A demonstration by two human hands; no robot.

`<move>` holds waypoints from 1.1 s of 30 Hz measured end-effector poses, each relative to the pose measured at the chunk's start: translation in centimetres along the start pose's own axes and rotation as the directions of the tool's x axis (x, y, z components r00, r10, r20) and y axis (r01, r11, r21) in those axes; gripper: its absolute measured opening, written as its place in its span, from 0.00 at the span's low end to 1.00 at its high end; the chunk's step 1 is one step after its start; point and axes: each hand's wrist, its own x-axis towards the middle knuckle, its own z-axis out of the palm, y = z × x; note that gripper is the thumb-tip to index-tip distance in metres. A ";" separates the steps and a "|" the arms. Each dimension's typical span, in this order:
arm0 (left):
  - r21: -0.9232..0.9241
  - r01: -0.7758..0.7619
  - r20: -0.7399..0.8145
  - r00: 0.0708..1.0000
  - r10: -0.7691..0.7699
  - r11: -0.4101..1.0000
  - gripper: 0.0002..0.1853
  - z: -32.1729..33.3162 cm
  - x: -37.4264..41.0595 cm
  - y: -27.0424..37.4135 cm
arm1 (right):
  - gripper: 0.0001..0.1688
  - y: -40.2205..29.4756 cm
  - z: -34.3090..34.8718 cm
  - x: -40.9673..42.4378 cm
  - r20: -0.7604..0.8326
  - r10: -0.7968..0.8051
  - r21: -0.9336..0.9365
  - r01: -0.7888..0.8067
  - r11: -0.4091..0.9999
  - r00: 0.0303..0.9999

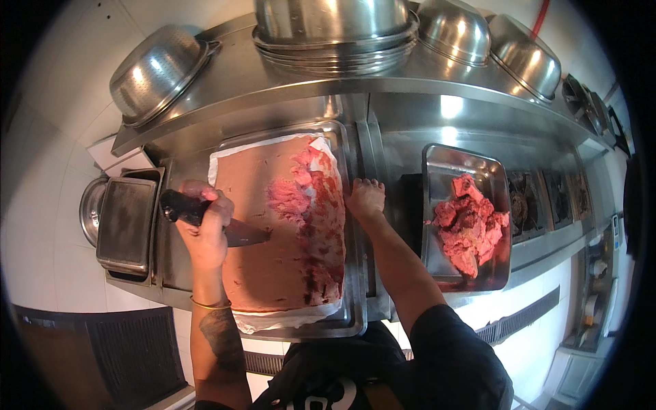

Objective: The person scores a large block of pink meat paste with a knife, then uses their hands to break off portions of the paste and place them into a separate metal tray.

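My left hand (207,225) grips the dark handle of a broad-bladed knife or spatula (246,234). Its blade points right, over a flat slab of pinkish-brown, meat-like paste (251,277). White paper (287,319) lines the slab's edges inside a large metal tray (357,312). Loosened pink paste (292,200) is heaped near the slab's middle right, and the strip beyond it is thin, red and patchy. At the tray's right rim rests my right hand (366,199), its fingers curled down; whether it grips the rim is hidden.
Right of the tray, a deep metal pan (435,261) holds reddish lumps of paste (471,225). Stacked pans (125,225) stand at the left. A shelf (338,84) across the back carries steel bowls (456,31) and a perforated colander (154,77). Gas burners (523,205) lie far right.
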 end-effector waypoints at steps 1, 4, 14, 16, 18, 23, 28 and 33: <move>-0.005 0.002 -0.006 1.000 -0.002 1.000 0.11 -0.1 0.0 0.1 | 0.28 -0.1 0.1 0.4 0.011 -0.007 0.008 0.007 1.000 1.000; -0.029 0.014 -0.003 1.000 -0.014 0.999 0.12 0.0 -0.1 -0.3 | 0.26 0.5 0.7 1.7 0.033 -0.007 0.058 0.005 0.998 0.999; 0.089 -0.039 -0.006 0.999 0.039 0.995 0.11 -2.8 -0.3 -0.8 | 0.18 -5.3 -2.3 1.0 -0.286 -0.155 0.658 0.311 0.686 0.946; 0.057 -0.072 0.053 0.996 0.069 0.996 0.12 -1.7 0.5 -1.2 | 0.21 -6.1 1.5 3.5 -0.332 -0.235 0.529 0.387 0.755 0.914; 0.007 -0.044 0.066 0.997 0.044 0.999 0.12 -0.8 0.9 -1.4 | 0.22 -5.8 4.4 6.1 -0.381 -0.333 0.343 0.466 0.815 0.863; -0.008 -0.019 0.030 0.999 0.019 1.000 0.13 -1.6 0.2 -1.4 | 0.20 -6.8 7.3 4.3 -0.185 -0.388 0.208 0.422 0.883 0.903; 0.046 -0.035 0.003 0.999 0.034 0.998 0.13 -2.1 0.4 -0.9 | 0.26 -5.3 3.7 -5.3 0.246 -0.549 0.475 0.395 0.787 0.799; 0.006 -0.054 0.024 0.998 0.054 0.999 0.10 -2.4 1.3 -0.4 | 0.49 -5.3 -2.8 -14.6 0.164 -0.564 0.561 0.394 0.728 0.809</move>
